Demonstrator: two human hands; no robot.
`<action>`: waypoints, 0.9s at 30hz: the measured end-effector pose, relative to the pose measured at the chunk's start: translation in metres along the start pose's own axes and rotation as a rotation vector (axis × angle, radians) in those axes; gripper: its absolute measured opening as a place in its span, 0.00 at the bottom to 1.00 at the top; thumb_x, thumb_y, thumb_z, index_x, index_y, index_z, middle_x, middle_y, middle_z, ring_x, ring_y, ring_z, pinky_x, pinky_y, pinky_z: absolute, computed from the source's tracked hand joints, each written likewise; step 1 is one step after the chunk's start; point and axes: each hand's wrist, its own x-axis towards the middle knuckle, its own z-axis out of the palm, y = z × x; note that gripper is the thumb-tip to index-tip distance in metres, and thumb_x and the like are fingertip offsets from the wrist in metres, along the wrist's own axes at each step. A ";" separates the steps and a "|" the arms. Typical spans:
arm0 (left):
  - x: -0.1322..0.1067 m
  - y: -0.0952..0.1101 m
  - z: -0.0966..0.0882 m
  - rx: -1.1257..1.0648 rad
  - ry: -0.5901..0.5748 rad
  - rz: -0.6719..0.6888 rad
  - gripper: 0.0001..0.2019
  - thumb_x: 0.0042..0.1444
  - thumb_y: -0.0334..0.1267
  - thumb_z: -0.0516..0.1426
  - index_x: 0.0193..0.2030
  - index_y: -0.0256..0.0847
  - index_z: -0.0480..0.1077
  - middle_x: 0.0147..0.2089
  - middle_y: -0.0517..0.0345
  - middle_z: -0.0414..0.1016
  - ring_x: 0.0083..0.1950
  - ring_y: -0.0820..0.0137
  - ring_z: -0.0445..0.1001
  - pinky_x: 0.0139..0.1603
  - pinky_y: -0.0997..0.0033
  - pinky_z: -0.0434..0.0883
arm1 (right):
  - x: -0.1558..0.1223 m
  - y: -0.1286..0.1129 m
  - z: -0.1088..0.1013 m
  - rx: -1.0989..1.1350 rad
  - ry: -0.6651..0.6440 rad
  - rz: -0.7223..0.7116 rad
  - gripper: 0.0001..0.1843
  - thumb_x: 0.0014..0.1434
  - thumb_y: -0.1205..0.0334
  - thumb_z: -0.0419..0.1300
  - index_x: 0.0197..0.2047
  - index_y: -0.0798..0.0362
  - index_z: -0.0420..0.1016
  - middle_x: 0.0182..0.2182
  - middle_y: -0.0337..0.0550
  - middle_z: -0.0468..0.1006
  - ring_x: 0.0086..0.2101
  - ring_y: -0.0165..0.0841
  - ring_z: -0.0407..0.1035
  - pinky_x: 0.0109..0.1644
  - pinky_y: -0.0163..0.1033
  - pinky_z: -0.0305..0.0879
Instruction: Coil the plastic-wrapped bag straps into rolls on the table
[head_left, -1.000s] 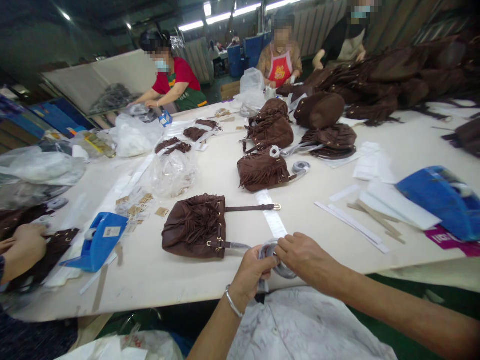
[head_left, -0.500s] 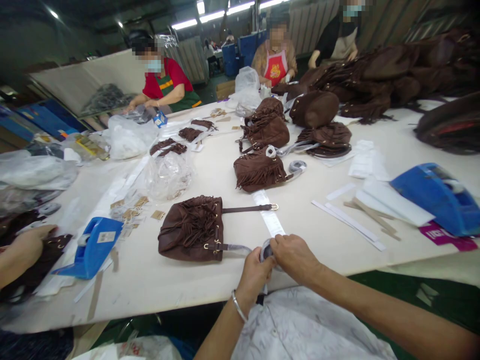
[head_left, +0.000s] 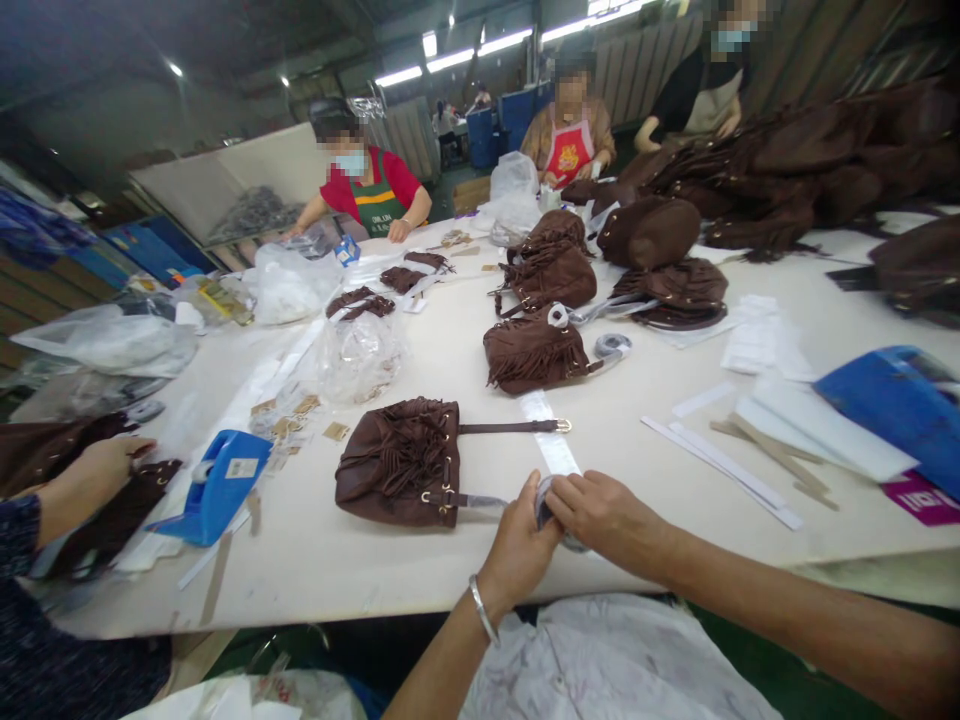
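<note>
"Brown fringed bag (head_left: 397, 465): where did it lie from your grip?"

"To the left of it and slightly beyond, flat on the pale table (head_left: 300, 570). Its line from base to mouth ran sideways, mouth toward you, so your left hand (head_left: 521, 550) was the nearer one."

"And what did your hands have?"

"You had the fingers of both closed on a grey, film-wrapped coil (head_left: 544, 503), with your right hand (head_left: 611, 522) pressed up against the left. Fingers covered much of it, so you couldn't tell how many turns it had."

"Did anything lead from bag to coil?"

"You saw the lower strap (head_left: 469, 501) run straight from the mouth toward your left hand, its far part sheathed in clear, wrinkled film. Where it met the coil was hidden by your fingers."

"The other strap?"

"You had the upper strap (head_left: 502, 428) beyond your grip, narrow, dark and straight, its gold-toned buckle (head_left: 562, 426) lying over a white paper strip (head_left: 556, 450)."

"How did the surfaces look to you?"

"You saw a soft, leathery body, rounded at the base, gathered into folds, with thin fringe bunched across its middle. Left of it, well apart from your grip, sat a hard, angular blue tape dispenser (head_left: 229, 485)."
</note>
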 end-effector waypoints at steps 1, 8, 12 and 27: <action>-0.001 0.003 0.000 0.069 0.013 0.033 0.30 0.58 0.39 0.57 0.66 0.34 0.56 0.59 0.45 0.71 0.58 0.60 0.69 0.59 0.63 0.66 | 0.001 0.001 -0.001 0.010 0.009 0.010 0.06 0.58 0.75 0.56 0.36 0.55 0.68 0.30 0.42 0.70 0.29 0.36 0.63 0.32 0.41 0.51; -0.007 0.007 0.023 0.401 0.191 0.216 0.27 0.66 0.40 0.47 0.69 0.33 0.50 0.68 0.40 0.60 0.68 0.61 0.59 0.68 0.60 0.58 | -0.006 0.000 0.003 0.229 0.063 0.489 0.08 0.56 0.75 0.53 0.36 0.52 0.64 0.30 0.40 0.71 0.26 0.32 0.67 0.29 0.36 0.54; -0.007 0.005 0.030 0.518 0.221 0.235 0.25 0.68 0.42 0.44 0.68 0.33 0.51 0.64 0.39 0.64 0.64 0.61 0.64 0.63 0.61 0.63 | -0.006 -0.003 0.009 0.411 0.138 0.797 0.05 0.55 0.70 0.53 0.35 0.51 0.62 0.29 0.38 0.73 0.28 0.32 0.70 0.32 0.35 0.57; -0.012 0.006 0.009 0.433 0.074 0.242 0.22 0.63 0.37 0.49 0.64 0.39 0.60 0.57 0.43 0.69 0.58 0.56 0.67 0.60 0.56 0.63 | -0.013 0.029 0.004 0.713 0.037 0.553 0.21 0.53 0.64 0.57 0.51 0.53 0.65 0.47 0.50 0.72 0.44 0.40 0.69 0.45 0.42 0.64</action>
